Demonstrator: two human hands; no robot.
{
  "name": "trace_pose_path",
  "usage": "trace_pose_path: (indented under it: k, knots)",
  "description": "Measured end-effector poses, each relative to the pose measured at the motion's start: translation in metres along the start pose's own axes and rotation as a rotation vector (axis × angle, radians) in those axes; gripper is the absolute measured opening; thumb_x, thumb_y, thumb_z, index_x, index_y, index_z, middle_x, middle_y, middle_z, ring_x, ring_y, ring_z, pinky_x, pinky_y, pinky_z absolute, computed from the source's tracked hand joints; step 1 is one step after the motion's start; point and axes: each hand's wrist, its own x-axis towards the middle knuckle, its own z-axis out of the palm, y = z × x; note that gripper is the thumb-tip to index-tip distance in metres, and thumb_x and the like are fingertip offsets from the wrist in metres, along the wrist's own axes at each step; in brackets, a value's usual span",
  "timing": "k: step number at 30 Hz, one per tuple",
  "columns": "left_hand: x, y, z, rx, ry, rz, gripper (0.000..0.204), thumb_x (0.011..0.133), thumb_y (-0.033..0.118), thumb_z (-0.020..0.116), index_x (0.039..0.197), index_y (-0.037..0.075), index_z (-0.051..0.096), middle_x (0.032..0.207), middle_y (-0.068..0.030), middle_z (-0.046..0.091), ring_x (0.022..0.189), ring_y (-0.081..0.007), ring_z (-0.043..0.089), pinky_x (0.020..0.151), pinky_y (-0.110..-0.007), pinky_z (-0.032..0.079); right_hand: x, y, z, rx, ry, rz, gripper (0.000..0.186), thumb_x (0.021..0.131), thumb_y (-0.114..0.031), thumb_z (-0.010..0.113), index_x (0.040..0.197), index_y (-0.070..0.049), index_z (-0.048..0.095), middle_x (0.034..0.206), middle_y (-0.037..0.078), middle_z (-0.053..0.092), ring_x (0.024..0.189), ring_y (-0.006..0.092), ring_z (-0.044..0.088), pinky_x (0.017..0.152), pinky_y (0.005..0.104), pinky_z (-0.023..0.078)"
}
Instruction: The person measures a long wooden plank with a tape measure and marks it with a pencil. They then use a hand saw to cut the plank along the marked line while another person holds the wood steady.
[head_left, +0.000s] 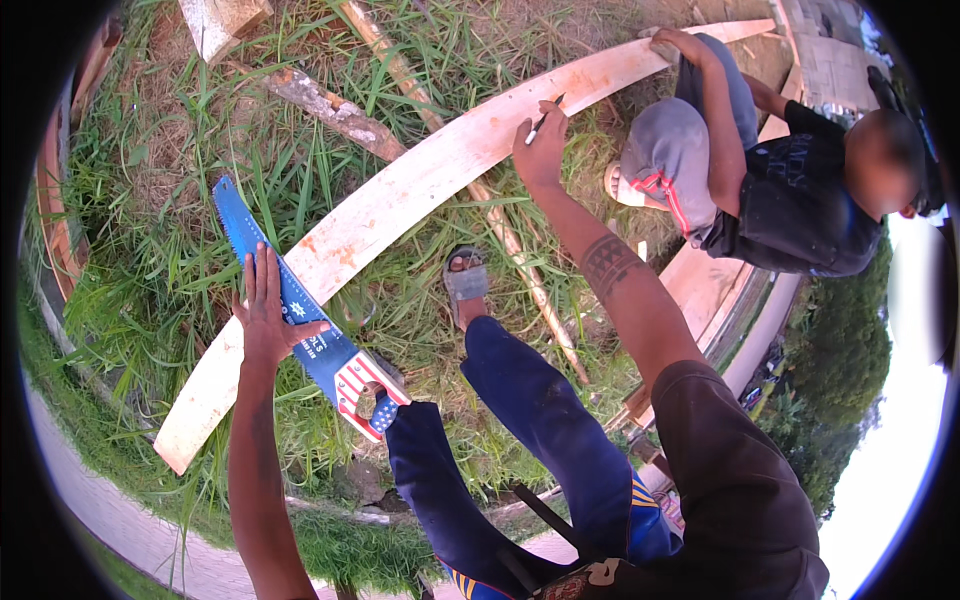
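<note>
A long pale board [380, 211] runs diagonally across the grass. A blue hand saw [325, 340] with a stars-and-stripes patterned handle lies crosswise on its near left part. My left hand [264, 325] rests on the saw blade and board, fingers stretched out, the thumb over the blade. My right hand [540, 150] is above the board's middle, fingers closed round a black-and-white marker [540, 126].
A co-worker [775, 200] squats at the right, one hand [675, 45] on the board's far part. Thin wooden poles [320, 105] lie in the grass. A wood block [220, 25] sits at top left, more planks [700, 310] at right.
</note>
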Motion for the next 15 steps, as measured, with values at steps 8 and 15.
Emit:
trace_pose_path:
  k: [8, 15]
  knots:
    - [0.0, -0.004, -0.001, 0.029, -0.02, 0.0, 0.164, 0.039, 0.093, 0.073, 0.167, 0.011, 0.015, 0.175, -0.0116, 0.012, 0.161, -0.0358, 0.011, 0.11, -0.079, 0.021, 0.071, 0.092, -0.011, -0.443, -0.18, 0.46, 0.031, 0.096, -0.014, 0.057, 0.125, -0.003, 0.052, 0.122, 0.022, 0.059, 0.111, 0.0414, 0.065, 0.094, 0.0507, 0.055]
    - [0.0, -0.002, -0.006, 0.053, -0.082, -0.048, 0.17, 0.033, 0.092, 0.076, 0.168, 0.011, 0.011, 0.176, -0.0105, 0.009, 0.162, -0.0336, 0.008, 0.113, -0.078, 0.02, 0.087, 0.115, -0.01, -0.437, -0.16, 0.463, 0.024, 0.099, -0.021, 0.055, 0.121, -0.013, 0.061, 0.122, 0.018, 0.062, 0.109, 0.0407, 0.067, 0.087, 0.0523, 0.056]
